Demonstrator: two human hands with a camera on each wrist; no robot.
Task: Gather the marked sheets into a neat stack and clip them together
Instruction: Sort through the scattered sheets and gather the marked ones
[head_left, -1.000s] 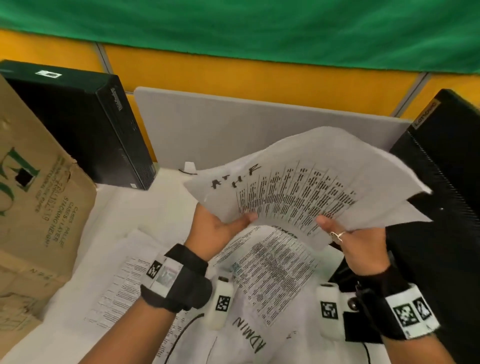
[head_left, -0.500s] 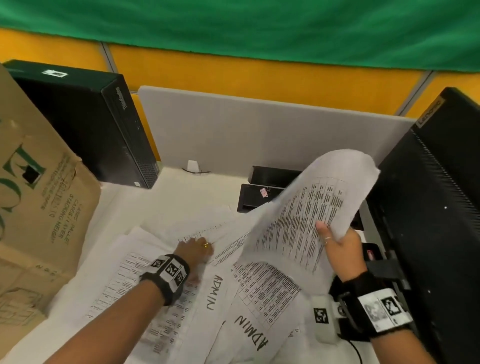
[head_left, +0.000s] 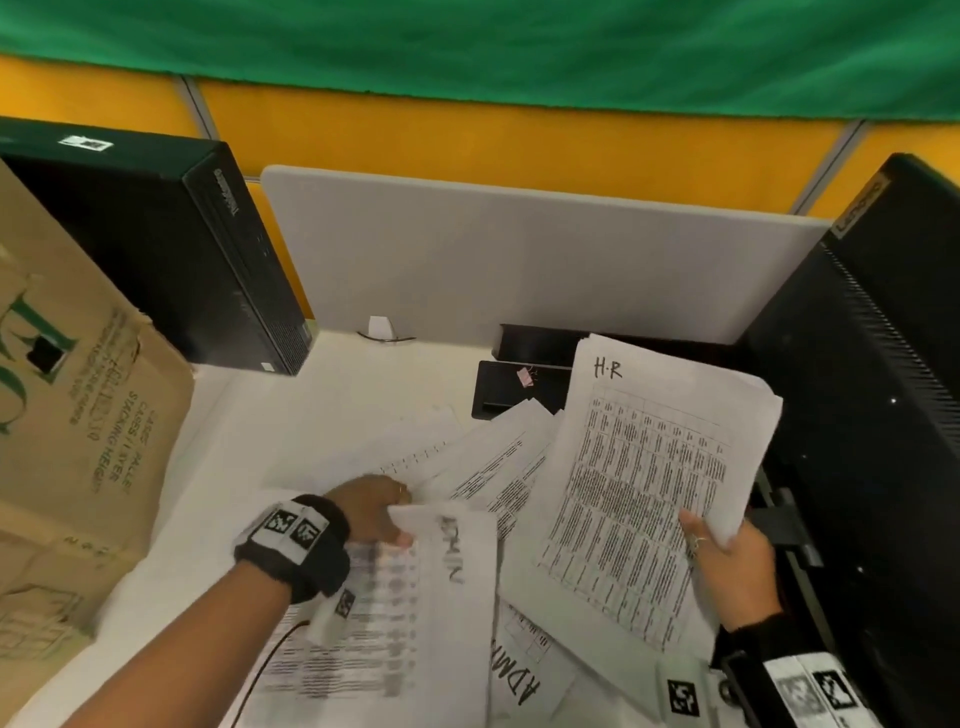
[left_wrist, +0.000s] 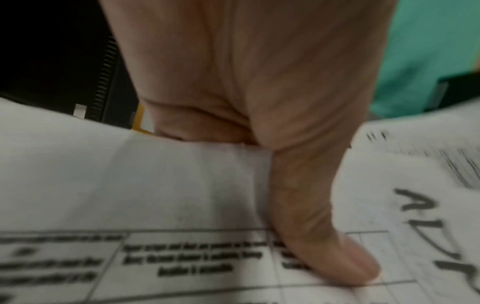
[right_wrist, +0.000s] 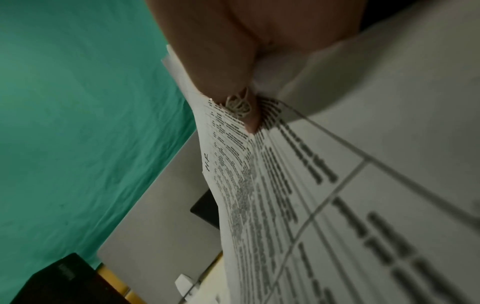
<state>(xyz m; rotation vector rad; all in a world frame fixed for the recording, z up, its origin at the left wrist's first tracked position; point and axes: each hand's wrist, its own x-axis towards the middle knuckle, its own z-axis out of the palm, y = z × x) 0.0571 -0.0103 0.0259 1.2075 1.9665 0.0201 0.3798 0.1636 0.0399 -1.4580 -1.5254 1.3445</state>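
Observation:
My right hand (head_left: 719, 545) pinches the lower right edge of a small bundle of printed sheets marked "H.R" (head_left: 649, 478), held up off the desk at the right; the right wrist view shows the thumb pressed on the H.R sheets (right_wrist: 324, 205). My left hand (head_left: 379, 512) grips the top edge of a sheet marked "ADMIN" (head_left: 441, 597), thumb on top, lifting it from the pile. In the left wrist view the thumb lies across the ADMIN sheet (left_wrist: 182, 195). Another "ADMIN" sheet (head_left: 519, 680) lies underneath. A pink binder clip (head_left: 525, 375) rests on a black tray (head_left: 498, 400).
More loose printed sheets (head_left: 488, 457) fan across the white desk (head_left: 249, 426). A cardboard box (head_left: 67, 441) stands at the left, a black computer case (head_left: 171, 249) behind it, a black monitor (head_left: 872, 415) at the right, and a grey divider panel (head_left: 519, 260) at the back.
My left hand let go of the H.R bundle, dropped to the desk and took hold of an ADMIN sheet. My right hand turned the bundle upright, facing me.

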